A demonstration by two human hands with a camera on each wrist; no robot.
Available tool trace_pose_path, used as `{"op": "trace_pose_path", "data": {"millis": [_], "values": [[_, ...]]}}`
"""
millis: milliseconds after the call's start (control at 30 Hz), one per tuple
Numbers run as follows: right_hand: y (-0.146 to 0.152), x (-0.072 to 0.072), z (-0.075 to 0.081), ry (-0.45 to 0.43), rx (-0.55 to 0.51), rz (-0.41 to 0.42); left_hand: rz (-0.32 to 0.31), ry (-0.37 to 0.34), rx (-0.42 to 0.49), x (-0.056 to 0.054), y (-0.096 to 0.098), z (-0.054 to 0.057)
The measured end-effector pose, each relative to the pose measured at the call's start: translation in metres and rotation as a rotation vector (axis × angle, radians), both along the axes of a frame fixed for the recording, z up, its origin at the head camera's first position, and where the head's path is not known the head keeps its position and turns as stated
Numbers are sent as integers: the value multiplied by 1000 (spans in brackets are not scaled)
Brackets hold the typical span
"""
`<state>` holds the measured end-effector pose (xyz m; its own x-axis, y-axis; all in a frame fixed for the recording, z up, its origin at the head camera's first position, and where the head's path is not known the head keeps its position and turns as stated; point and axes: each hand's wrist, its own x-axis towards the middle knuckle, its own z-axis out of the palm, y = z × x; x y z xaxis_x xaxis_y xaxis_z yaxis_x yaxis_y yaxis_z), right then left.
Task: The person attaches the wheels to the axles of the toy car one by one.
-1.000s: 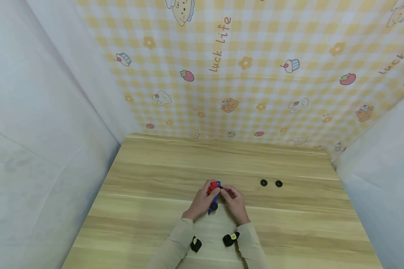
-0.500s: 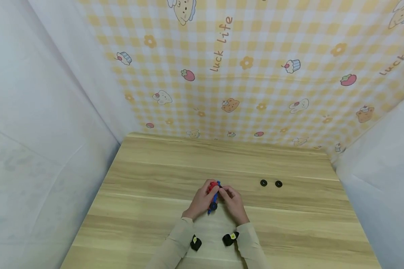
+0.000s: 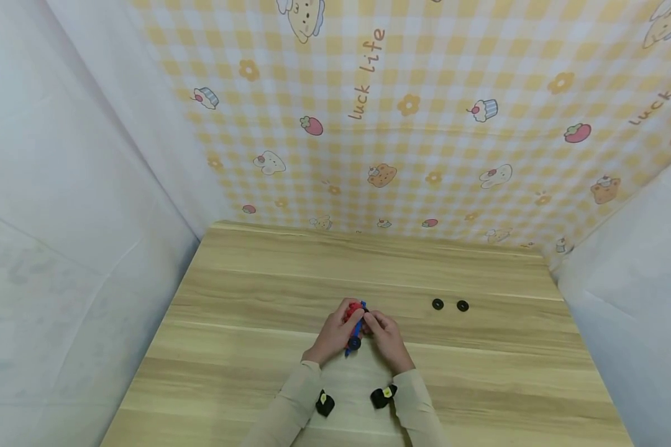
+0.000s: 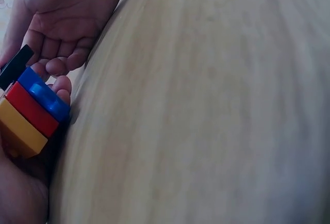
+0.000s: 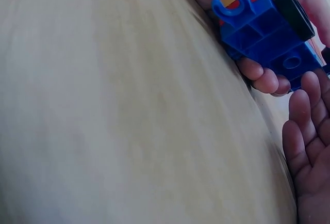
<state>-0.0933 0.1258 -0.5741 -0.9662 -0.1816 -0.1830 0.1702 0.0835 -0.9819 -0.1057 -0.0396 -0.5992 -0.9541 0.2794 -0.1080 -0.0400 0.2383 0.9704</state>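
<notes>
1. Location: we find the toy vehicle (image 3: 358, 329) between both hands, about midway between the left and right edges of the worktop (image 3: 246, 298). We cannot tell whether it touches the surface.
2. Grip: the left hand (image 3: 331, 338) grasps the body, thumb over it. The right hand (image 3: 389, 343) appears to pinch the far wheel (image 5: 327, 54); its contact is partly hidden.
3. Seating: we judge that off-centre finger pressure could set the far wheel crooked, or make it slip from the fingertips.
4. Body: yellow block (image 4: 20, 128), red block (image 4: 32, 110) and blue base (image 5: 263, 33) lie in layers. Too hard a squeeze or a twist against the wheel could part them.
5. Near wheel (image 5: 294, 13): a careless shift of the left hand might knock it loose.
6. Spares: two loose wheels (image 3: 438, 304) lie flat, apart, towards the far right corner. A sweeping sleeve could scatter them.
</notes>
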Motion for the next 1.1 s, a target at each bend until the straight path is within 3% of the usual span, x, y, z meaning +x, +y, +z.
{"op": "trace_pose_path", "data": {"millis": [1000, 1100], "values": [[1, 1, 6, -31, 22, 23, -12, -12, 2, -1, 0, -6], [1, -1, 0, -25, 33, 20, -9, -20, 5, -1, 0, -6]]}}
